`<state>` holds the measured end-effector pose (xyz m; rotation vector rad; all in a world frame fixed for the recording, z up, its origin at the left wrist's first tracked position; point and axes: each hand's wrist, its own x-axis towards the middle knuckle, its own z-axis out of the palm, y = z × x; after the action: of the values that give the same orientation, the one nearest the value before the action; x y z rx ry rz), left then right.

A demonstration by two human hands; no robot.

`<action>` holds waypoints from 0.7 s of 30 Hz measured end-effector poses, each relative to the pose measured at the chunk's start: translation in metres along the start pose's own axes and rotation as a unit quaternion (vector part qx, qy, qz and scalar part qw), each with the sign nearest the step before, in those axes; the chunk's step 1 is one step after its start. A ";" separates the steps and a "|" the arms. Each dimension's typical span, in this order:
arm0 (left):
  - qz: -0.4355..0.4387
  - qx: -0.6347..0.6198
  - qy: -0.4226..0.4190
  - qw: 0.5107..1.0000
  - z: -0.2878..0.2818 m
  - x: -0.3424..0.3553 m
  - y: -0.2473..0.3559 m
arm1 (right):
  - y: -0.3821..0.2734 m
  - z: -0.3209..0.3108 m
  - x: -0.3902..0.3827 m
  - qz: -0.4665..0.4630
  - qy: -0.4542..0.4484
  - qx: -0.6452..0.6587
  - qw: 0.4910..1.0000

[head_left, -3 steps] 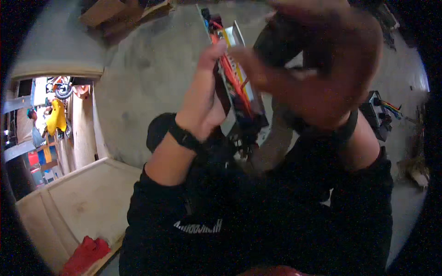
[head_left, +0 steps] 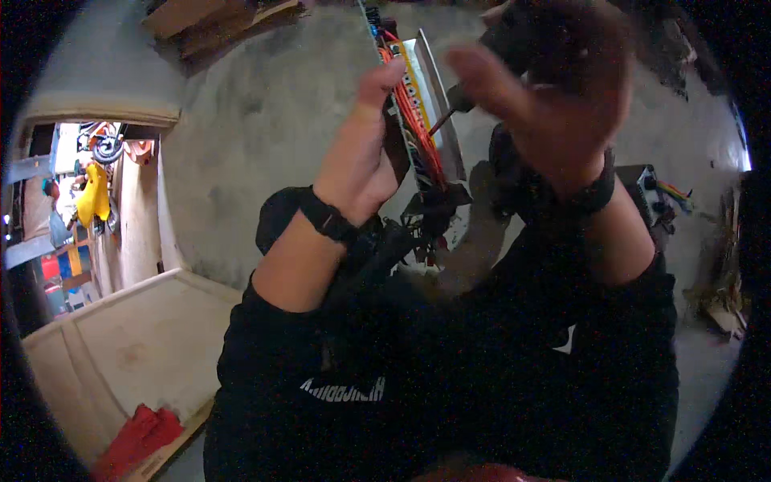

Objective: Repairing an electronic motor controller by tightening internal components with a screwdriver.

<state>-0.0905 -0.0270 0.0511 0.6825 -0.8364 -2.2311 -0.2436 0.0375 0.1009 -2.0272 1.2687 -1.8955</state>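
Head view, and here's the module (head_left: 434,88) — mid-scene, running from far to near, long and narrow. The left hand (head_left: 359,157) has it by the left edge, thumb curled over the front, the other fingers hidden behind. To the right comes the right hand (head_left: 566,120), thumb spread wide, just beside the module; it's dark and blurred there, so whether those fingers grip the thin rod (head_left: 440,122) reaching the red wires (head_left: 411,112), I can't tell.

Handling? Looks light enough for one hand, with a stiff frame — the white side (head_left: 426,56) seems like thin, smooth sheet, maybe a little slippery. The wires should bend easily and are the fragile part, likely to snag or pull loose. Best hold: the rigid long edges, pressing nothing on the wires.
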 end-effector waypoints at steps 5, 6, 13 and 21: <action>-0.057 -0.048 0.005 0.997 -0.016 -0.005 0.012 | 0.031 -0.032 0.001 0.064 0.179 -0.045 0.981; -0.040 -0.071 0.028 0.996 -0.017 -0.004 0.014 | 0.027 -0.038 0.003 0.144 0.217 -0.060 0.964; 0.076 -0.177 0.105 0.976 -0.071 -0.010 0.048 | 0.096 -0.065 -0.029 0.511 0.184 0.132 0.829; 0.256 -0.102 0.201 0.940 -0.119 -0.048 0.083 | 0.198 0.035 -0.142 0.485 -0.443 -0.211 0.724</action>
<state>0.0505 -0.0854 0.0427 0.6933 -0.4942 -1.6054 -0.2952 -0.0212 -0.1329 -1.4406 1.8764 -0.1174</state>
